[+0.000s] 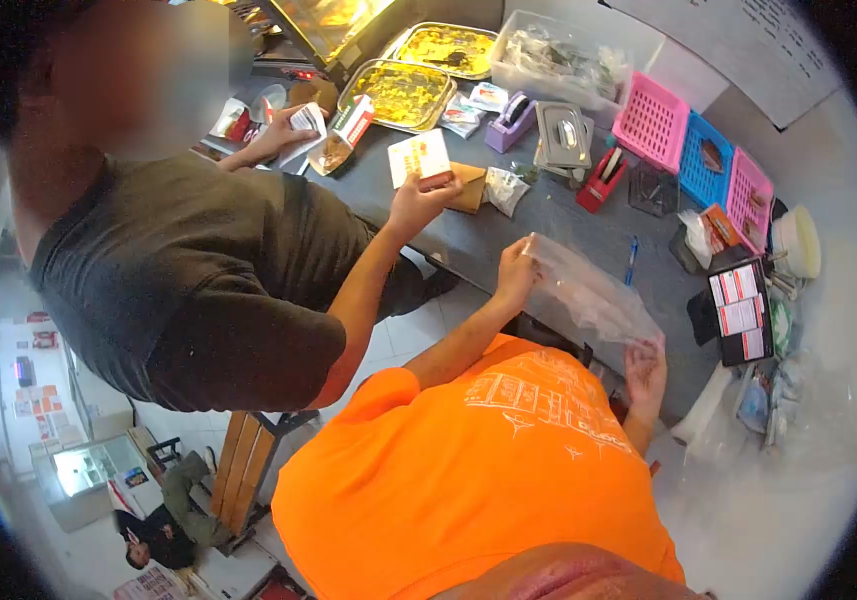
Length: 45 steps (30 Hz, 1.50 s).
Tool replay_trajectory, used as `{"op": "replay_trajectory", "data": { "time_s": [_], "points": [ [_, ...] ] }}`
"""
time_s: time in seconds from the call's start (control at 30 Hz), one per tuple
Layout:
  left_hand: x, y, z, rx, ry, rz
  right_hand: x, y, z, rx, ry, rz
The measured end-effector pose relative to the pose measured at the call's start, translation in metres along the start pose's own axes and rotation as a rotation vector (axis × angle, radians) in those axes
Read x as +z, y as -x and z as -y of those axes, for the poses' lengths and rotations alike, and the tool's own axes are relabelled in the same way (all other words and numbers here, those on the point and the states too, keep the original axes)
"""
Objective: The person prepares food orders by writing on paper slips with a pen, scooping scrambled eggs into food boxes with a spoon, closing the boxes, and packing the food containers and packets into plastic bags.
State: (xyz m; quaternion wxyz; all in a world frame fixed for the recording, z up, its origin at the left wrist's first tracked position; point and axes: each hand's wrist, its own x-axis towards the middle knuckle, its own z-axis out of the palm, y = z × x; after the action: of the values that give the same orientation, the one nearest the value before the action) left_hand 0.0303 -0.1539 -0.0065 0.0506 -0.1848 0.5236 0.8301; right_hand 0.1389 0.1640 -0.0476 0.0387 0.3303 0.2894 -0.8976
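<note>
A clear plastic bag (593, 295) is stretched between my two hands at the counter's front edge. My left hand (517, 276) is closed, pinching one end of the bag. At the other end, my right hand (645, 372) grips the bag, its fingertips partly covered by the film. The bag looks flat, with nothing visible inside. Beyond it on the counter lies a blue pen (631, 260). To the left, a co-worker's hand (420, 207) holds a white and red box (420, 160), and their other hand (286, 133) holds a printed paper sleeve (306, 135).
Foil-lined trays (400, 95), a clear bin (558, 65), a purple tape dispenser (510, 122) and a red tape dispenser (603, 180) stand along the back. Pink baskets (651, 120), a blue basket (705, 160) and a tablet (741, 312) sit at the right. The co-worker stands close on my left.
</note>
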Motion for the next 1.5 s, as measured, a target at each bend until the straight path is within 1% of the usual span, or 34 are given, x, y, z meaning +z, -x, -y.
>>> {"op": "replay_trajectory", "data": {
  "time_s": [0.03, 0.1, 0.13, 0.2, 0.23, 0.3, 0.33, 0.4, 0.43, 0.47, 0.5, 0.53, 0.63, 0.73, 0.77, 0.8, 0.83, 0.87, 0.9, 0.93, 0.97, 1.0, 1.03, 1.07, 1.1, 1.13, 1.17, 1.23, 1.3, 1.33, 1.37, 1.4, 1.47, 1.5],
  "points": [
    [0.000, 0.007, -0.001, -0.063, -0.052, 0.050, -0.009, 0.001, -0.002, 0.000, -0.017, -0.025],
    [0.002, 0.012, -0.003, -0.176, -0.154, 0.152, 0.008, 0.014, 0.000, -0.005, -0.050, -0.062],
    [0.002, 0.005, 0.010, 0.059, -0.397, 0.187, 0.016, 0.023, 0.004, -0.147, 0.472, -0.093],
    [0.008, 0.007, 0.000, 0.352, -0.641, 0.173, 0.034, 0.046, 0.012, -0.405, 1.530, -0.146],
    [0.013, 0.008, -0.009, 0.507, -0.761, 0.158, 0.050, 0.054, 0.012, -0.570, 1.530, -0.063],
    [0.028, 0.022, -0.016, 0.458, -0.846, 0.318, 0.090, 0.072, -0.003, -0.882, 1.499, 0.097],
    [0.038, 0.030, -0.020, 0.433, -0.887, 0.405, 0.110, 0.073, -0.017, -0.800, 1.500, 0.110],
    [0.057, 0.050, -0.030, 0.624, -0.989, 0.502, 0.140, 0.071, -0.036, -0.641, 1.500, 0.138],
    [0.060, 0.059, -0.032, 0.719, -1.038, 0.549, 0.123, 0.062, -0.034, -0.817, 1.602, 0.042],
    [0.053, 0.059, -0.030, 0.815, -1.182, 0.491, 0.095, 0.042, -0.028, -1.003, 1.694, -0.055],
    [0.037, 0.054, -0.027, 0.915, -1.324, 0.417, 0.098, 0.038, -0.021, -1.200, 1.777, -0.151],
    [0.019, 0.050, -0.020, 1.004, -1.468, 0.340, 0.093, 0.049, -0.008, -1.342, 1.513, -0.305],
    [-0.037, 0.017, 0.017, 1.083, -1.504, 0.241, 0.050, 0.049, 0.019, -1.248, 1.576, -0.213],
    [-0.016, -0.034, 0.047, 0.638, -0.745, 0.167, 0.038, 0.053, 0.015, -0.672, 2.140, -0.206],
    [-0.001, -0.032, 0.031, 0.628, -0.610, 0.106, 0.063, 0.069, 0.025, -1.081, 2.017, -0.316],
    [0.014, -0.011, -0.007, 0.775, -0.604, 0.089, 0.105, 0.105, 0.045, -1.458, 1.857, -0.421],
    [0.022, 0.018, -0.054, 0.985, -0.648, 0.094, 0.126, 0.125, 0.057, -1.811, 1.656, -0.519],
    [0.023, 0.038, -0.090, 1.200, -0.735, 0.150, 0.122, 0.127, 0.055, -1.772, 1.623, -0.394],
    [0.020, 0.048, -0.107, 1.356, -0.843, 0.263, 0.116, 0.129, 0.053, -1.738, 1.580, -0.287],
    [0.010, 0.039, -0.102, 1.567, -0.952, 0.442, 0.109, 0.129, 0.052, -1.709, 1.534, -0.189],
    [-0.005, 0.021, -0.075, 1.217, -1.071, 0.662, 0.084, 0.109, 0.047, -1.284, 1.634, -0.136],
    [-0.020, 0.002, -0.041, 0.854, -1.163, 0.874, 0.047, 0.085, 0.034, -0.859, 1.669, -0.098],
    [-0.038, 0.000, -0.020, 0.404, -1.047, 0.997, 0.013, 0.067, 0.009, -0.503, 1.179, -0.115],
    [-0.054, 0.006, -0.009, -0.053, -0.919, 1.085, -0.012, 0.058, 0.000, -0.182, 0.669, -0.108],
    [-0.053, 0.012, -0.018, -0.235, -0.830, 1.131, 0.016, 0.081, 0.002, 0.112, 0.329, -0.177],
    [-0.058, 0.020, -0.025, -0.438, -0.741, 1.162, 0.022, 0.089, -0.004, 0.185, 0.072, 0.054],
    [-0.068, 0.017, -0.023, -0.562, -0.398, 1.150, 0.017, 0.094, 0.002, 0.253, 0.138, 0.135],
    [-0.074, -0.001, -0.013, -0.757, 0.275, 1.020, 0.005, 0.084, 0.016, 0.377, 0.318, 0.296],
    [-0.049, 0.006, -0.019, -0.740, 0.529, 0.850, -0.027, 0.056, 0.012, 0.466, 0.595, 0.430],
    [-0.036, 0.008, -0.027, -0.719, 0.651, 0.761, -0.033, 0.055, 0.013, 0.391, 0.616, 0.450],
    [-0.027, 0.011, -0.034, -0.619, 0.389, 0.773, -0.038, 0.054, 0.014, 0.314, 0.637, 0.468],
    [-0.022, 0.015, -0.043, -0.508, 0.131, 0.772, -0.021, 0.063, 0.023, 0.127, 0.513, 0.449],
    [-0.016, 0.008, -0.040, -0.209, -0.491, 1.005, 0.044, 0.088, 0.056, 0.129, -0.039, 0.157],
    [-0.023, -0.003, -0.019, -0.243, -0.506, 0.869, 0.045, 0.084, 0.056, 0.124, 0.066, 0.260]
  ]
}}
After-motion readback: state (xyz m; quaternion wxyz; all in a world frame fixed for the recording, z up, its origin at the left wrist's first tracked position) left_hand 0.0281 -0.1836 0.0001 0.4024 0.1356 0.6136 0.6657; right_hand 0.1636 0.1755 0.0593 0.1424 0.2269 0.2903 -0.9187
